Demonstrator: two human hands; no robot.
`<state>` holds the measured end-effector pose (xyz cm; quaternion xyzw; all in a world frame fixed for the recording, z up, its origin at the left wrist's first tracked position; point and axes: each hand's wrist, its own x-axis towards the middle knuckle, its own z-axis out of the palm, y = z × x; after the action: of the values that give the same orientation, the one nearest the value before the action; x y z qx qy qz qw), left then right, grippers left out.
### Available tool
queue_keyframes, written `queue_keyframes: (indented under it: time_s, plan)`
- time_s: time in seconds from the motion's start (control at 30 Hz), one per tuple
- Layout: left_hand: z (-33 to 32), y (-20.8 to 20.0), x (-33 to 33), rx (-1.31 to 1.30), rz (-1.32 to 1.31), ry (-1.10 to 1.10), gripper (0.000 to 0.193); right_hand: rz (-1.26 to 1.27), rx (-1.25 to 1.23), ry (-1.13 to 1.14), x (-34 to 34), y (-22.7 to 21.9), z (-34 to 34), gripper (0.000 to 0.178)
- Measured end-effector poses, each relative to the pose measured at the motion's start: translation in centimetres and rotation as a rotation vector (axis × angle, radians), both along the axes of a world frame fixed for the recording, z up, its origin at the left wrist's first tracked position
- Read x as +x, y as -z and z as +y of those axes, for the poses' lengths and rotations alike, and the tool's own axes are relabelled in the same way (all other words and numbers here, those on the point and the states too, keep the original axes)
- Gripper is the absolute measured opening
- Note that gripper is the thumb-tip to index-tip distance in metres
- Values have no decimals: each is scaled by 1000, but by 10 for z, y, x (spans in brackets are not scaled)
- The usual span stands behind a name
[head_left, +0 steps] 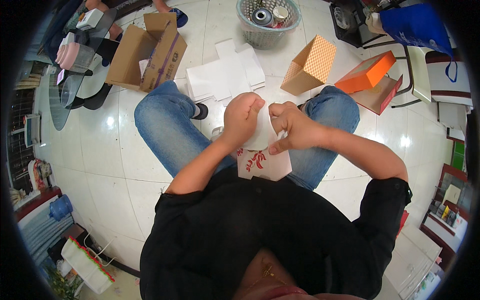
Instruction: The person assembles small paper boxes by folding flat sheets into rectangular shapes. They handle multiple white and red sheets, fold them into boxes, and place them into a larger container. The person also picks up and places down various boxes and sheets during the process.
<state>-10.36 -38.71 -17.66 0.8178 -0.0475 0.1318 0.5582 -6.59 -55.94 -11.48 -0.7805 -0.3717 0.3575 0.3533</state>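
Note:
Between my knees, close to my body, is a white paper box (270, 167) with a red floral print on its side. My left hand (242, 119) is closed in a fist at the box's upper left part, with white card showing beside the fingers. My right hand (295, 126) grips the box's right edge, thumb on the printed side and fingers curled over the top. The fingers partly hide the upper end of the box.
Flat white cardboard pieces (227, 71) lie on the tiled floor ahead. Left of them stands an open brown carton (167, 57); to the right are a checked paper box (312, 62) and an orange box (365, 72). Behind sits a plastic basket (267, 37). Another person's foot (179, 17) shows.

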Motion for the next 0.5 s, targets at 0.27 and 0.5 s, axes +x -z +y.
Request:
queue_keyframes:
  time_s: [0.27,0.5]
  plan:
    - [-3,11,5,195,178,94,25,-266,-16,239,-34,4,-13,19]
    - [-8,12,5,289,102,32,32,-639,-94,132,-33,-19,-18,26]
